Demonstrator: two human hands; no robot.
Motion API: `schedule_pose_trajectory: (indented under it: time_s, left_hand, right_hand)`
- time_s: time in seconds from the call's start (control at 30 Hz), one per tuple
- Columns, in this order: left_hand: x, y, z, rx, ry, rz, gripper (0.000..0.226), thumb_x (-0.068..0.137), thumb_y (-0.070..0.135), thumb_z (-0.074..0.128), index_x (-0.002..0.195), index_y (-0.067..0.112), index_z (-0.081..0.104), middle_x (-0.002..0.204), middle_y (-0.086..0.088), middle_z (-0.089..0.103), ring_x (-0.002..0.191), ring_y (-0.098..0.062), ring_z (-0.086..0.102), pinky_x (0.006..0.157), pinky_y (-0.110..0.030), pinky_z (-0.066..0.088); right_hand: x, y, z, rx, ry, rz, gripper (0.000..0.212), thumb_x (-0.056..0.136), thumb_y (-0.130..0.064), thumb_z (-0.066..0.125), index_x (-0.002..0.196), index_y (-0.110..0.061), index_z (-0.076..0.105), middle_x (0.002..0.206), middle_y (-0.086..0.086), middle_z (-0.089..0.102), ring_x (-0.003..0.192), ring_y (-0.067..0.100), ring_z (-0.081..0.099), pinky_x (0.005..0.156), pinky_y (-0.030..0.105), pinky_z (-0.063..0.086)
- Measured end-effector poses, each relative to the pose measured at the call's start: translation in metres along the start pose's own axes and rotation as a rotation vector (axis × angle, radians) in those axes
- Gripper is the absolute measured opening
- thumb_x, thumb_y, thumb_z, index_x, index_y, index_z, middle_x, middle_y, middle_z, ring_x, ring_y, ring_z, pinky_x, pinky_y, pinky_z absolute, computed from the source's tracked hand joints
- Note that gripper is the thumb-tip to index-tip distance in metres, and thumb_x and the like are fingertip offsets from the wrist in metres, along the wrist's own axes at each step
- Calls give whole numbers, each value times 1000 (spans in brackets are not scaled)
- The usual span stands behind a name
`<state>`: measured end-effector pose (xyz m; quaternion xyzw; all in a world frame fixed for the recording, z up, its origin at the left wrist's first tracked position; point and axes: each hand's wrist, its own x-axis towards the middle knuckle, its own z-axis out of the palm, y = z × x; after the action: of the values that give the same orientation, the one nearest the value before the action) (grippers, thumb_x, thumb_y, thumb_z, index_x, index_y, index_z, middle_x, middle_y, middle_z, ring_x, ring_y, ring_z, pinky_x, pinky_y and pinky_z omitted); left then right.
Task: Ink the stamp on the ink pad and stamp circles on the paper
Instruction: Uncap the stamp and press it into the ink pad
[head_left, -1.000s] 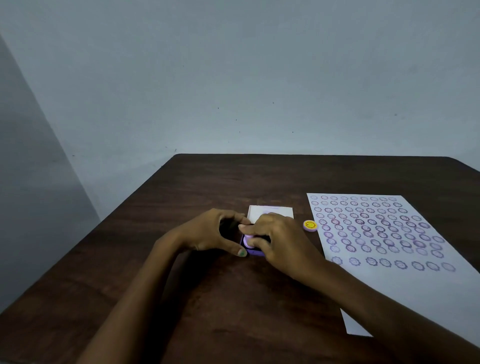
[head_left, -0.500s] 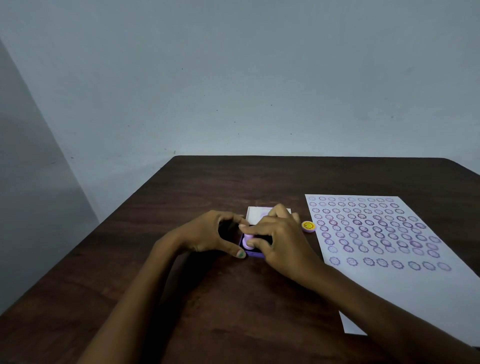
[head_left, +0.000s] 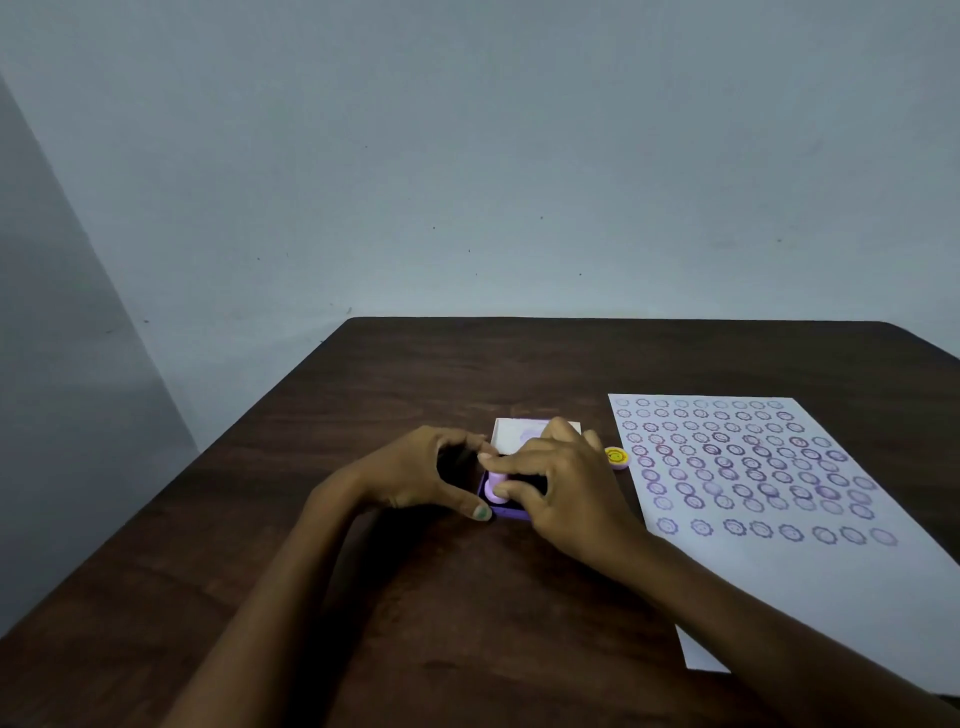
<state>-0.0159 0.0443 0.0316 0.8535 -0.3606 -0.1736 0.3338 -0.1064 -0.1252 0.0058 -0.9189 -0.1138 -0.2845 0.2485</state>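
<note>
A small purple ink pad (head_left: 511, 512) lies open on the dark wooden table (head_left: 467, 374), its white lid (head_left: 511, 434) tipped back behind it. My right hand (head_left: 558, 483) pinches a pale pink stamp (head_left: 496, 486) between thumb and forefinger, with the stamp resting on the dark pad. My left hand (head_left: 421, 473) steadies the pad's left side with thumb and fingers. To the right lies a white paper (head_left: 810, 587) covered in several rows of purple stamped circles.
A small yellow smiley-face cap (head_left: 616, 457) sits on the table between the ink pad and the paper. A pale wall stands behind the table's far edge. The table's left edge runs diagonally toward me.
My right hand's fingers have lifted and spread a little over the lid. The stamp stays on the pad and my left hand has not moved.
</note>
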Motion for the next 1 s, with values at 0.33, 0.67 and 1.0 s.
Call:
schedule_pose_trajectory:
  time_s: [0.33,0.67,1.0]
  left_hand:
    - [0,0,0,10,-7,-4,55,66,23,85,116,28,63,118,15,65,109,4,57,92,-11,43]
    - [-3,5,-1,6,-22,-14,51,66,19,85,110,33,62,115,23,60,102,13,55,81,1,39]
    - [-3,8,-4,22,-75,-63,54,67,28,84,110,44,56,115,28,55,110,5,52,84,-8,41]
  right_hand:
    - [-4,-4,3,-100,52,-15,25,77,-27,63,100,-31,71,76,-6,74,79,19,53,68,31,30]
    - [-6,-16,-3,-140,13,-10,22,79,-21,62,99,-25,71,81,2,73,87,21,53,71,31,31]
    - [-15,-13,-49,1398,97,839,19,88,-11,56,103,-8,66,87,8,71,79,15,64,70,22,54]
